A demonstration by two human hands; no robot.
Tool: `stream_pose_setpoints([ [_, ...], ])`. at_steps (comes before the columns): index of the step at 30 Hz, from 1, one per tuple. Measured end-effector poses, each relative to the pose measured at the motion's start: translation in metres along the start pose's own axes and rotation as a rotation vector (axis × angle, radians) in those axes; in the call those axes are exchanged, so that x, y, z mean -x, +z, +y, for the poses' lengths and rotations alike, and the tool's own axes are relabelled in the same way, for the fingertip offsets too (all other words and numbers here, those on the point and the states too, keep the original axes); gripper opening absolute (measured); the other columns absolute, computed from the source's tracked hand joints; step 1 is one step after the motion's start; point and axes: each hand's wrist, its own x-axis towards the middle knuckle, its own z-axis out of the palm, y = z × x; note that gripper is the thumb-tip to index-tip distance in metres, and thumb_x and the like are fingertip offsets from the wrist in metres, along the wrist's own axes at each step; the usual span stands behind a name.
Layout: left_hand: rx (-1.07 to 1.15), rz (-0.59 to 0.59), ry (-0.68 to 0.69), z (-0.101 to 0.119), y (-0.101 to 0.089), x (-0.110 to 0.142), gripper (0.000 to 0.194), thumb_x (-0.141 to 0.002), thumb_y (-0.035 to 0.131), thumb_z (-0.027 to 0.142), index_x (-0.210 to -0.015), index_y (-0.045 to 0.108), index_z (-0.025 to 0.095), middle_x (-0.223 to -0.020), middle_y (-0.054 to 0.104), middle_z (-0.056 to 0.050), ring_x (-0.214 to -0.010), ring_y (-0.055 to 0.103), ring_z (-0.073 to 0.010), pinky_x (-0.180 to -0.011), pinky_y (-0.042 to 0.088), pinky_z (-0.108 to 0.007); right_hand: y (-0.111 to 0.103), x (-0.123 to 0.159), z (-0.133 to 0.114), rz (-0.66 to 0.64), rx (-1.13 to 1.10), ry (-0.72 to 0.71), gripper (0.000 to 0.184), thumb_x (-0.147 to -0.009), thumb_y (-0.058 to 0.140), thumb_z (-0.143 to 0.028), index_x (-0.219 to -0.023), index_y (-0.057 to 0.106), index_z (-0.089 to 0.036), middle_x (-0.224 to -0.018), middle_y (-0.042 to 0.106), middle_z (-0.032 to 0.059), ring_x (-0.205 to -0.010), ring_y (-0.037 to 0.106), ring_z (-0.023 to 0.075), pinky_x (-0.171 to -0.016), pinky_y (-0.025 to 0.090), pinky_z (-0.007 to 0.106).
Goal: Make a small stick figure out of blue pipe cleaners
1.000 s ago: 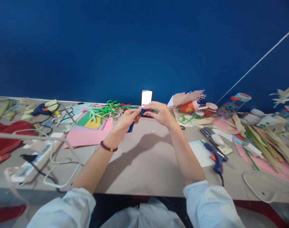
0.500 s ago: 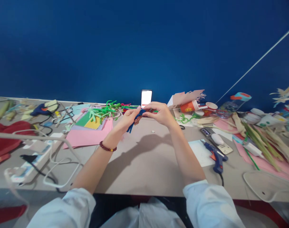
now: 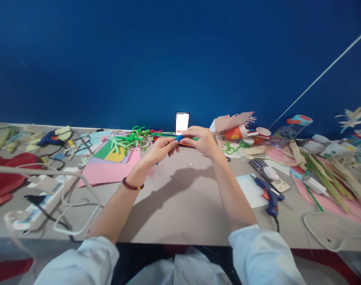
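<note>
Holding one blue fuzzy piece (image 3: 179, 137) with both hands

We have the blue fuzzy piece between our fingertips, above the far part of the table (image 3: 174, 213) and in front of a phone with bright screen (image 3: 182, 122). Our left hand (image 3: 160, 150) is nearly closed, its thumb and fingers pinching the piece from the left. Our right hand (image 3: 203, 141) pinches it from the other side with fingertips; how its hidden fingers are bent, we cannot tell. To the left we see green fuzzy stems (image 3: 135, 136) and, nearer to us, pink paper (image 3: 109, 172). To the right lies a glue gun (image 3: 272, 198), its nozzle over a pale sheet (image 3: 248, 190).
</note>
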Motion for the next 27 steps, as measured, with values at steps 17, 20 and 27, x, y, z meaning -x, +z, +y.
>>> stream_pose_setpoints([
  [17, 0.567, -0.256, -0.248, -0.012, -0.01, 0.0, 0.037, -0.076, 0.061, 0.048, -0.068, 0.063, 0.012, -0.048, 0.023, 0.007, -0.042, 0.022, -0.0059, -0.043, 0.02, -0.023, 0.002, -0.001, -0.012, -0.056, -0.071, -0.017, 0.011, -0.081, 0.064, -0.025, -0.087, 0.073, -0.024, -0.088, 0.073, 0.0038, -0.082, 0.065, 0.018, -0.077, 0.05, 0.031],
  [20, 0.493, -0.191, -0.197, -0.005, -0.006, 0.002, 0.041, -0.082, 0.053, 0.05, -0.069, 0.063, 0.013, -0.05, 0.026, 0.005, -0.044, 0.023, -0.0064, -0.044, 0.019, -0.023, 0.002, -0.001, -0.015, -0.051, -0.08, -0.007, 0.011, -0.081, 0.063, -0.024, -0.088, 0.073, -0.022, -0.085, 0.072, 0.0042, -0.08, 0.065, 0.0172, -0.075, 0.05, 0.03],
  [27, 0.415, -0.101, -0.167, -0.002, -0.002, 0.002, 0.037, -0.08, 0.057, 0.047, -0.065, 0.059, 0.013, -0.05, 0.026, 0.006, -0.044, 0.02, -0.0058, -0.045, 0.015, -0.024, 0.003, 0.0, -0.014, -0.08, -0.119, 0.01, 0.014, -0.081, 0.063, -0.025, -0.091, 0.073, -0.021, -0.089, 0.07, 0.005, -0.081, 0.064, 0.016, -0.075, 0.049, 0.029],
])
